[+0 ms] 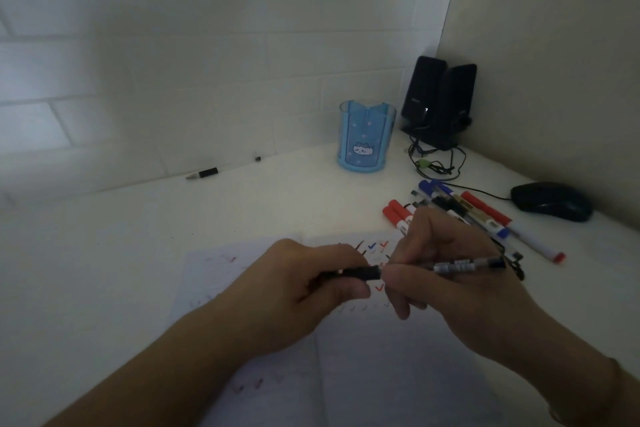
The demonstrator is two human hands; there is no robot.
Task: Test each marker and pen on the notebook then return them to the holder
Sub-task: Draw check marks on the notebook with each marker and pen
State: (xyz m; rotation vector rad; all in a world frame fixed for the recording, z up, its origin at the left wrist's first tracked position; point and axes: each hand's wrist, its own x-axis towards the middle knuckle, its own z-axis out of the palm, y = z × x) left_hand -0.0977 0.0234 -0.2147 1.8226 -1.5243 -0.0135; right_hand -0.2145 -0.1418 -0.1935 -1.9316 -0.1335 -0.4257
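Item 1: my left hand [311, 284], fingers curled round a black cap [360, 272], held over the notebook [346, 357].
Item 2: my right hand [450, 274], pinching a clear pen [464, 265]; its tip end sits right at the cap, barrel pointing toward 3 o'clock.
Item 3: notebook, open on the white counter [138, 253], red and blue ticks on its pages.
Item 4: holder [366, 135], blue, upright, at 12 o'clock of my hands, well apart from them.
Item 5: pile of markers [485, 215] at 1 o'clock, just beside the notebook.
Item 6: mouse [550, 201] and speakers [440, 100] in the corner; a loose pen part [202, 173] at 10 o'clock by the wall.
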